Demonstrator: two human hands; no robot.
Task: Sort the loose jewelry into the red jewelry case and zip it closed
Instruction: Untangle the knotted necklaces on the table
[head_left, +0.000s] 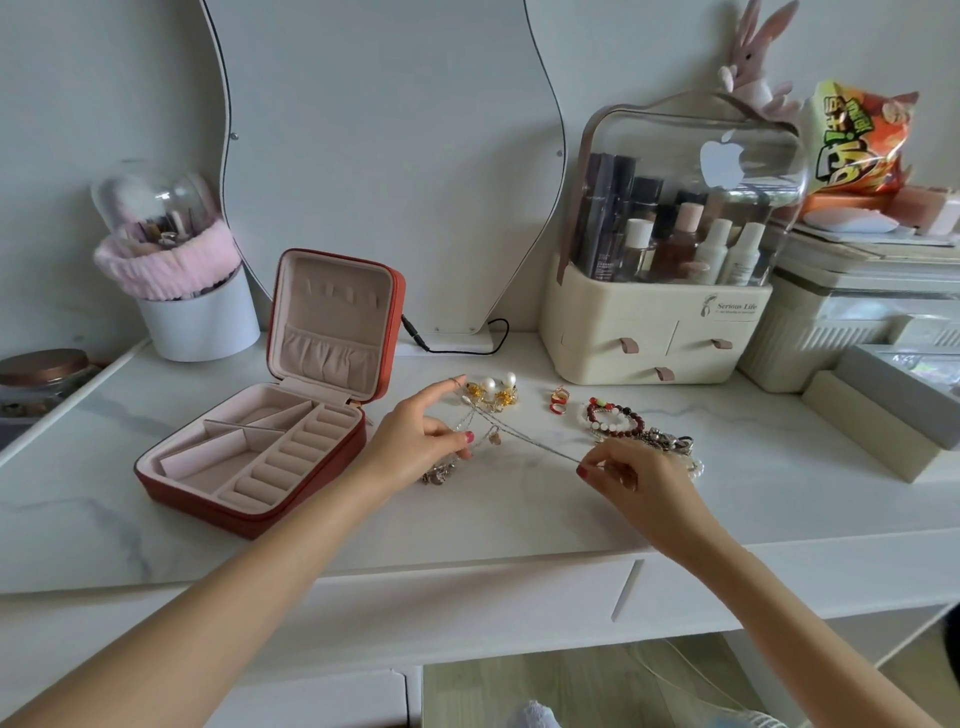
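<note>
Two hands work a thin silver chain (524, 439) over a white marble table (467, 514): the right hand (631, 475) pinches one end between thumb and forefinger, while the left hand (415, 441) holds the other part, forefinger extended. Left of them, one red jewelry case (260, 447) lies unzipped, lid upright, its compartments bare. Beyond the hands lie two pearl earrings (491, 392), red rings (559, 401) and beaded bracelets (613, 420). A cream organizer (649, 332) holds bottles.

A home dressing table: wavy mirror (384, 156), cosmetics organiser (660, 322), brush holder (197, 322), plush rabbit (753, 67).
</note>
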